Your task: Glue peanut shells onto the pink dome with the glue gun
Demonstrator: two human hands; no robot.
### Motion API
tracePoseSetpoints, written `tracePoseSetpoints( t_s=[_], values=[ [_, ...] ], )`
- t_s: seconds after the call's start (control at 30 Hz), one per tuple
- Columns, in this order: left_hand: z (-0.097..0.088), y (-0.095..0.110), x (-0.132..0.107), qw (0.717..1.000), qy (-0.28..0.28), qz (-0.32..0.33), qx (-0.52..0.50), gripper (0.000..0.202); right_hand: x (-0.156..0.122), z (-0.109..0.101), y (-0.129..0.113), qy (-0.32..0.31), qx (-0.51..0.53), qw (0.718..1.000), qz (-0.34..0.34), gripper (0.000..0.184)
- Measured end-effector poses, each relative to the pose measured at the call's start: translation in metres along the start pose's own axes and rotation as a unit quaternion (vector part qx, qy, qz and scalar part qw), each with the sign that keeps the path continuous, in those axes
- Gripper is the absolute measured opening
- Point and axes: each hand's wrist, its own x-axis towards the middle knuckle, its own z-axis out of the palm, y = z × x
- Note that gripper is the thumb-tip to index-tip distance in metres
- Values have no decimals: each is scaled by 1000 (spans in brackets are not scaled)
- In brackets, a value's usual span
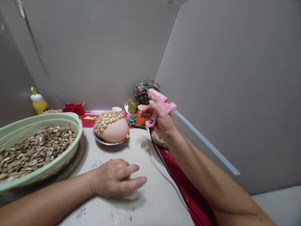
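My right hand (pixel 162 121) is wrapped round the grip of a pink hot glue gun (pixel 158 99), raised at the right with its black cord (pixel 160 157) trailing down. Low over the white table, my left hand (pixel 117 179) has its fingers stretched to the right and holds nothing. Beyond it, a pale pink balloon-like ball (pixel 115 131) rests in a shallow metal dish (pixel 110 143). Tan nut-shell pieces (pixel 109 120) cover the ball's upper and left part. At the left, a green basket (pixel 76 138) holds many similar shells (pixel 39 147).
Against the back stand red cups (pixel 78 109), a yellow bottle (pixel 40 105), an orange cup (pixel 141 116) and a multicoloured ball (pixel 142 89). Green-handled pliers (pixel 138 126) lie by the orange cup. A twine ball (pixel 158 140) sits below my right wrist. Grey panels (pixel 223 78) enclose the table.
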Motion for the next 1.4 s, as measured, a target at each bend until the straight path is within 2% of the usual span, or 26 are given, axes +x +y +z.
tracePoseSetpoints(
  t_s=[0.13,0.23,0.33,0.43,0.57,0.83,1.1,1.4],
  values=[
    [4,-6,-5,998,-20,-51,42,45,-56,-4,16,7,-8,999,43,46],
    [7,-11,-12,994,-58,-92,34,53,-89,-5,34,6,-32,998,52,49],
    [11,-16,-16,988,-87,-126,-3,57,-113,-7,47,8,-59,997,51,51],
    [14,-20,-18,981,-99,-156,-59,54,-125,-11,52,13,-88,995,37,45],
    [19,-24,-21,971,-92,-198,-101,51,-123,-18,54,12,-110,994,20,45],
    [29,-31,-28,947,-70,-289,-118,53,-110,-25,68,6,-105,994,31,51],
    [32,-31,-27,944,-79,-288,-141,44,-106,-29,76,-5,-103,994,31,55],
    [29,-30,-26,948,-66,-277,-140,44,-109,-28,69,-33,-85,995,32,47]
  ],
)
